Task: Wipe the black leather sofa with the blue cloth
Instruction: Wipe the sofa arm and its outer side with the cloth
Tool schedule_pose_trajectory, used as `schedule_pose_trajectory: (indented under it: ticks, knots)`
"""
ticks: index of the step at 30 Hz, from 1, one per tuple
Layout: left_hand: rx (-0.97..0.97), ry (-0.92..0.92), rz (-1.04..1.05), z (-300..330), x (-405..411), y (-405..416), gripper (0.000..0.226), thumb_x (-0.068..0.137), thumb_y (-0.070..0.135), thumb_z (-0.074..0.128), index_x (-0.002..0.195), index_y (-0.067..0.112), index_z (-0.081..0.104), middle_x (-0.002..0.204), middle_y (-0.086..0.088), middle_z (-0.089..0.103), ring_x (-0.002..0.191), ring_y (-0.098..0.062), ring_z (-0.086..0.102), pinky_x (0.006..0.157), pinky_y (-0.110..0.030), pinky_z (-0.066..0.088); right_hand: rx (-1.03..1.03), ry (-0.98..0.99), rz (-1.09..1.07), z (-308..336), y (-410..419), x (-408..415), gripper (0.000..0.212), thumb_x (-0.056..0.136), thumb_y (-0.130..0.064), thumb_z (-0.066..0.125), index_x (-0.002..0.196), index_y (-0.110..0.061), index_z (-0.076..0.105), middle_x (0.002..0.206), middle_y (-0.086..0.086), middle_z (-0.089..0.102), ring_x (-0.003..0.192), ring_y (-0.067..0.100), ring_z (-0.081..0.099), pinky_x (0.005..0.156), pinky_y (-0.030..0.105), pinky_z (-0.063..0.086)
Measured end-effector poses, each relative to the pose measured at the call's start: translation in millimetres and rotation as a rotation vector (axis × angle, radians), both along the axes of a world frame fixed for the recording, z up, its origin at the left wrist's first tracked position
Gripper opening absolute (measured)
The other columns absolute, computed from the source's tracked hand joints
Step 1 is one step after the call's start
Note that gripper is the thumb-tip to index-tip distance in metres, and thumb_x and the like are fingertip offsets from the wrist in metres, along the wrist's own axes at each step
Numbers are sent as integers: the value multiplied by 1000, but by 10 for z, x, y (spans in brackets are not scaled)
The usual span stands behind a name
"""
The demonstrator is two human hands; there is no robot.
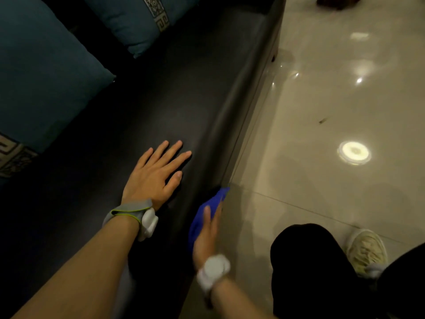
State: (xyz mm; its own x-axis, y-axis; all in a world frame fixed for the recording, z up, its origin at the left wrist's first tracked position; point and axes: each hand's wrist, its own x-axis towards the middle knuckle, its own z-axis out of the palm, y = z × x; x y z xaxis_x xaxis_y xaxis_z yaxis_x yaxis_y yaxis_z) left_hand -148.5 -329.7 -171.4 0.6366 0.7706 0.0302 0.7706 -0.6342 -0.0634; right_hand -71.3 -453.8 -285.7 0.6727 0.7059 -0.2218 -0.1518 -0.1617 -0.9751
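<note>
Black leather sofa (161, 107) fills the left and middle of the view, its flat seat running from the near lower left up toward the far top, with a rounded front edge dropping to the floor. Beside the sofa's front edge, on the right, lies the glossy pale tiled floor (333, 116), which carries bright round reflections of lamps. On the sofa's seat, against the far left side, rest two teal cushions (39, 72) with patterned trim bands, one large and near, the other farther up along the seat. Near the sofa's front edge at the lower right is the person's bent knee in dark trousers (305, 261), and just beyond it a pale sneaker (365, 252) stands on the tiles. The left hand (156, 176) rests palm down on the sofa seat close to the front edge, its fingers straight and spread apart, holding nothing; a grey strap with a white device (147, 223) sits on that wrist. The right hand (207, 236) is turned against the sofa's front face, below the seat edge, with fingers held straight and close together, pressing on the blue cloth (208, 210); this hand is blurred, so finer detail of the fingers cannot be told. The cloth lies between that palm and the leather, bunched, and it sticks out past the fingertips along the sofa's front face, reaching a point near the lower seam by the floor. A white device is strapped to the right wrist as well.
</note>
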Motion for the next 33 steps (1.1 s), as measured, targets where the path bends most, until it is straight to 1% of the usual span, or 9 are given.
schedule_pose_trajectory:
  ticks: [2, 4, 8, 13, 16, 19, 23, 29, 33]
  knots:
    - [-12, 2, 5, 18, 6, 0, 59, 96, 50, 14, 153, 42, 21, 163, 16, 12, 152, -13, 7, 122, -38, 9, 30, -140, 114, 6, -241, -178, 69, 93, -67, 35, 147, -52, -5, 157, -30, -5, 146, -5, -7, 116, 15, -10]
    - [-16, 10, 10, 24, 11, -7, 58, 96, 50, 13, 153, 42, 20, 163, 16, 11, 152, -12, 6, 122, -38, 8, 104, -157, 236, 48, -231, -164, 73, 83, -81, 30, 143, -62, -8, 157, -29, -14, 146, -4, -14, 119, 27, -6]
    - [10, 30, 18, 6, 5, 9, 56, 97, 46, 13, 153, 42, 19, 163, 16, 11, 152, -11, 7, 122, -37, 10, 212, -375, 195, 146, 498, 443, 72, 91, -59, 50, 151, -39, 16, 164, -2, -2, 151, 17, -6, 122, 37, 0]
    - [13, 28, 19, 12, 11, 13, 56, 98, 45, 15, 154, 42, 18, 162, 17, 8, 152, -11, 5, 122, -36, 7, 161, -122, 182, 242, 856, 767, 67, 97, -37, 52, 150, -40, 11, 164, -5, -2, 151, 14, -7, 122, 33, 0]
    - [18, 85, 40, 9, 7, 28, 58, 97, 48, 14, 154, 41, 11, 163, 14, 3, 153, -17, 1, 122, -44, 0, 161, -277, 197, 120, 329, 272, 66, 96, -54, 45, 150, -48, 6, 163, -9, -5, 150, 13, -9, 120, 24, -5]
    - [53, 125, 113, -9, 2, 31, 59, 97, 54, 14, 153, 42, 3, 165, 9, -5, 152, -26, -9, 118, -53, -13, 144, -435, 320, 47, 19, 42, 68, 90, -71, 33, 150, -52, 7, 162, -14, -12, 149, 17, -16, 119, 39, -2]
    - [61, 120, 215, -55, -24, 40, 60, 93, 63, 12, 150, 52, -5, 163, 17, -7, 152, -27, -8, 117, -61, -6, 175, -454, 244, 229, 651, 540, 63, 94, -51, 48, 146, -46, 13, 163, -2, -4, 150, 23, -6, 122, 45, 4]
    - [36, 93, 234, -80, -27, 55, 60, 88, 66, -2, 145, 57, -17, 161, 23, -15, 151, -21, -14, 118, -56, -4, 94, -86, 148, 370, 1068, 923, 61, 101, -32, 47, 150, -35, 12, 164, 2, 2, 151, 20, 1, 122, 33, 2]
    - [-60, 105, 241, 8, 4, 60, 59, 87, 67, -3, 143, 58, -19, 161, 23, -14, 151, -17, -16, 119, -54, -5, 105, -296, 214, 281, 417, 328, 66, 95, -56, 42, 149, -43, 6, 162, -10, -10, 150, 18, -6, 122, 37, 0]
